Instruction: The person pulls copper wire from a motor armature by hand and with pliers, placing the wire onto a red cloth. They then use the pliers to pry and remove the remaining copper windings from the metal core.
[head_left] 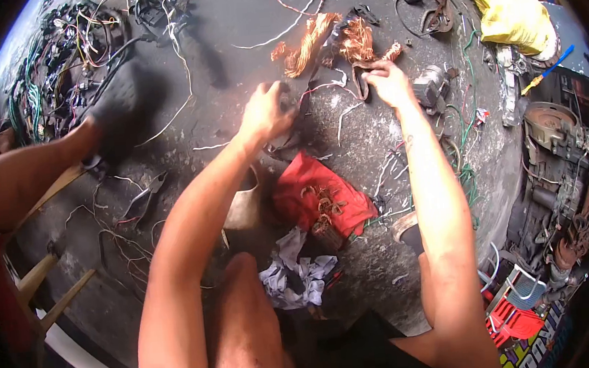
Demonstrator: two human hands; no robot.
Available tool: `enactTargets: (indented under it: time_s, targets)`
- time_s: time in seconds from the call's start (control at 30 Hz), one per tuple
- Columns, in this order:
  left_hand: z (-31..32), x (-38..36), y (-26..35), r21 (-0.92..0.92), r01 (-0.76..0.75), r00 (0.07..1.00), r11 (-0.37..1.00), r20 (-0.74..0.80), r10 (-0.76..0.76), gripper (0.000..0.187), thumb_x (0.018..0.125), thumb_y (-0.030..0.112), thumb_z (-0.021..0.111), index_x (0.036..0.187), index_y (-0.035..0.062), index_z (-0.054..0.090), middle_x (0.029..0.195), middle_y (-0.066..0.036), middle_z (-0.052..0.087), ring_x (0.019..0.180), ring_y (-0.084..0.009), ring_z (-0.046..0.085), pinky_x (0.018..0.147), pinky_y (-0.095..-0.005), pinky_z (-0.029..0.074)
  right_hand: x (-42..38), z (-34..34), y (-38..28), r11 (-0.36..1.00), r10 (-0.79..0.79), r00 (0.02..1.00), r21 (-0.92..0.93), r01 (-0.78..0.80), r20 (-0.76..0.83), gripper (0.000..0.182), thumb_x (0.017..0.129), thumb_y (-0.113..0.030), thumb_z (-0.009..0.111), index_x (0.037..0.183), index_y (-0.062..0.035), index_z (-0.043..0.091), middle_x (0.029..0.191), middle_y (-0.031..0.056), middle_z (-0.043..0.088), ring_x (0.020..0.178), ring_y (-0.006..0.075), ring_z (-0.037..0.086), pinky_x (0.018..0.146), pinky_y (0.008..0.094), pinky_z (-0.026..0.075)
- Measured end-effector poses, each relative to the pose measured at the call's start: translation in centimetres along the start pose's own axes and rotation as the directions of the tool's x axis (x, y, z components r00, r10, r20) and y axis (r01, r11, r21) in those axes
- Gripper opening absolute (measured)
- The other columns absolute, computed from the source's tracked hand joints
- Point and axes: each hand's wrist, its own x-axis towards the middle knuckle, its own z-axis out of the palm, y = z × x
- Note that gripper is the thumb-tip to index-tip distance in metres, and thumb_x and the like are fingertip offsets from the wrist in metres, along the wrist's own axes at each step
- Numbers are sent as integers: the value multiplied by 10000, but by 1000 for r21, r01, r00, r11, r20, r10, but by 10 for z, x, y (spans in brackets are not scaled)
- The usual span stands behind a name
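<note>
My left hand (267, 114) is over the dark floor with its fingers curled inward. Something dark shows at its fingertips, too blurred to name. Further right, my right hand (392, 85) pinches a dark brownish bent strip (361, 80). Just beyond the hands lie a bundle of copper wire (314, 41) and a second copper wire bundle (356, 39). A thin red and white wire (321, 87) runs across the floor between both hands. Nearer to me, a red cloth (295, 196) lies spread with small brown metal pieces (325, 199) on it.
A tangle of wires (57, 71) covers the upper left, near another person's foot (125, 100). Crumpled pale cloth (298, 273) lies by my knees. A yellow sack (509, 8), greasy machine parts (550, 184) and a red plastic item (516, 319) line the right side.
</note>
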Motion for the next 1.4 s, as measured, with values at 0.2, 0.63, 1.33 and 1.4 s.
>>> enactTargets:
  time_s: [0.2,0.63,1.33,1.4]
  targets:
    - [35,54,12,347,-423,900,837,267,344,260,799,283,654,979,113,732,1123,-210,622,1043,-368,602,927,-417,482,-1,40,-9,990,-105,981,113,86,166,381,759,-249,775,1108,-123,686,977,86,722,927,161,678,840,292,524]
    - [-29,-63,5,-402,351,835,846,542,-88,291,873,304,677,809,21,699,674,-5,613,663,-93,538,627,-252,440,-53,115,-83,818,-163,983,568,88,82,554,673,-274,840,1133,-50,627,1086,130,636,1010,234,595,897,354,475]
    - [-50,-75,-17,-673,288,957,681,173,-233,204,934,208,605,927,18,677,798,7,633,709,-67,518,666,-225,423,-27,122,-112,910,-154,986,379,167,-66,496,776,-255,742,1214,-53,626,1069,176,691,993,275,669,892,372,510]
    - [-50,-74,-22,-790,291,939,540,127,-320,264,910,239,615,948,-15,674,807,-40,633,749,-123,562,685,-272,461,-61,120,-123,803,-353,935,508,311,-14,422,764,-231,739,1143,-60,668,1006,124,706,791,192,666,729,325,539]
